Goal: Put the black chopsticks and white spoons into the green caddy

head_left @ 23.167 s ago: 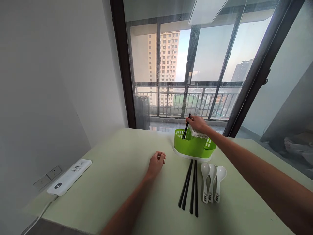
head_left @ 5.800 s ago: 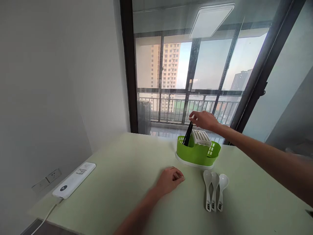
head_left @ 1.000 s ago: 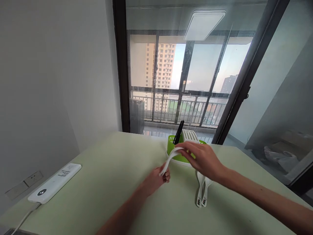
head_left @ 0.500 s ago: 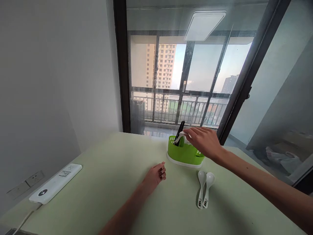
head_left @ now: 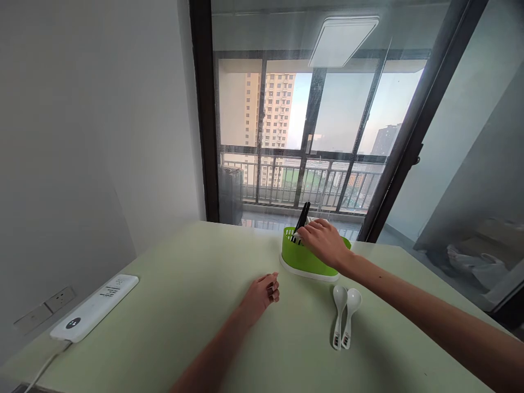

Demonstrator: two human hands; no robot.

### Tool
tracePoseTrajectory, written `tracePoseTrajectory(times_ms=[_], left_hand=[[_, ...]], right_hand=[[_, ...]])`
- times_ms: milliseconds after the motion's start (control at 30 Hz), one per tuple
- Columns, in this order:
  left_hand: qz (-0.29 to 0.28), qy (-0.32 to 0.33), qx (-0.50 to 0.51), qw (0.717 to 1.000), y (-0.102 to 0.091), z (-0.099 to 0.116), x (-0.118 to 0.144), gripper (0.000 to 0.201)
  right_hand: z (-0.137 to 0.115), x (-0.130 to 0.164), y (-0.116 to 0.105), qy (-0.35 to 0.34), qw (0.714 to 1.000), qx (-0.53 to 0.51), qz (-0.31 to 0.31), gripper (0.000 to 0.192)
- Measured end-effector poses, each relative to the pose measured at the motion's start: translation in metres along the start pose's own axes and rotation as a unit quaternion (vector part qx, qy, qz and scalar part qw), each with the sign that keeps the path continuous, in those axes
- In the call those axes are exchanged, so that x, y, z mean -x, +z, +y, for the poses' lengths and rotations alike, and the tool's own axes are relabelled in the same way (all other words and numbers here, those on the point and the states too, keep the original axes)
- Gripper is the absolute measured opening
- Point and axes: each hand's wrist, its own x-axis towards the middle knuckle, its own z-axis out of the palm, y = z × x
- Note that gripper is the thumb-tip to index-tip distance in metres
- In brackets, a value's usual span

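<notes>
Right hand [head_left: 323,244]: over the left compartment of the green slotted plastic cutlery caddy [head_left: 305,259], fingers curled down at the rim around a white plastic spoon [head_left: 297,237], mostly hidden. Black chopsticks [head_left: 302,217]: upright, tilted, in the same compartment, just beside the fingers. Left hand [head_left: 262,290]: resting on the pale green tabletop [head_left: 184,305], loosely fisted, holding nothing. Two white plastic soup spoons [head_left: 344,319]: flat, side by side, touching, near the caddy. White power strip [head_left: 96,307]: far left edge.
</notes>
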Motion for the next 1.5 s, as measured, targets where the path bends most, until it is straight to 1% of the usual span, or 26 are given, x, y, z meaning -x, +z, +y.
tracePoseTrajectory(times_ms=[100,300,500,667,767,833,867,933,967,1033,1067,1100,1133,1200,1267,1333,1367,1400,1433,1500], left_hand=[[0.0,-0.002,-0.01,1.0,0.001,0.001,0.001,0.04],[0.005,0.006,-0.008,1.0,0.003,0.001,0.001,0.04],[-0.004,0.007,-0.01,1.0,0.001,0.0,0.001,0.037],[-0.003,0.002,-0.017,1.0,0.002,0.002,0.002,0.038],[-0.002,0.002,-0.03,1.0,0.005,0.003,0.004,0.04],[0.001,0.002,-0.038,0.999,0.007,0.003,0.004,0.04],[0.003,0.002,-0.04,0.999,0.007,0.003,0.005,0.04],[0.005,0.002,-0.044,0.999,0.008,0.003,0.005,0.04],[0.005,0.002,-0.047,0.999,0.008,0.003,0.005,0.04],[0.002,0.001,-0.053,0.999,0.008,0.003,0.006,0.04],[0.0,0.0,-0.054,0.999,0.008,0.003,0.006,0.039],[-0.001,-0.001,-0.055,0.999,0.008,0.003,0.006,0.038],[0.0,-0.001,-0.054,0.999,0.007,0.003,0.006,0.037],[0.002,-0.001,-0.055,0.999,0.007,0.003,0.006,0.036],[0.002,0.0,-0.058,0.998,0.007,0.002,0.005,0.036],[0.0,-0.001,-0.06,0.998,0.006,0.001,0.004,0.036],[-0.001,-0.001,-0.06,0.998,0.006,0.0,0.003,0.036],[-0.002,0.0,-0.06,0.998,0.005,0.0,0.002,0.036],[-0.004,0.002,-0.061,0.998,0.004,-0.001,0.001,0.037],[-0.008,0.008,-0.062,0.998,0.002,-0.003,-0.001,0.036]], right_hand=[[-0.002,-0.001,0.008,-0.019,1.0,0.003,-0.012,0.022],[0.0,0.0,0.021,-0.026,0.999,0.001,-0.032,0.019],[-0.001,0.002,0.023,-0.031,0.999,0.012,-0.03,0.023],[-0.005,0.009,0.019,-0.024,0.999,-0.011,-0.022,0.023],[-0.011,0.026,0.01,-0.02,0.999,-0.037,0.007,0.032],[-0.017,0.044,0.005,-0.019,0.997,-0.066,0.037,0.04],[-0.019,0.056,0.003,-0.014,0.995,-0.084,0.051,0.04],[-0.022,0.081,0.004,0.023,0.989,-0.124,0.076,0.038],[-0.023,0.096,0.007,0.06,0.984,-0.147,0.085,0.037],[-0.023,0.125,0.019,0.164,0.962,-0.197,0.099,0.038],[-0.023,0.14,0.027,0.227,0.94,-0.227,0.112,0.039],[-0.023,0.155,0.036,0.294,0.911,-0.263,0.12,0.039],[-0.023,0.17,0.046,0.358,0.875,-0.305,0.119,0.041],[-0.023,0.198,0.067,0.453,0.798,-0.38,0.118,0.046],[-0.022,0.221,0.083,0.524,0.736,-0.419,0.088,0.052],[-0.021,0.238,0.093,0.575,0.686,-0.443,0.043,0.056],[-0.02,0.244,0.096,0.588,0.67,-0.453,0.029,0.058],[-0.019,0.248,0.097,0.593,0.66,-0.461,0.021,0.059],[-0.019,0.25,0.098,0.591,0.656,-0.469,0.019,0.059],[-0.019,0.25,0.097,0.575,0.658,-0.485,0.026,0.059]])
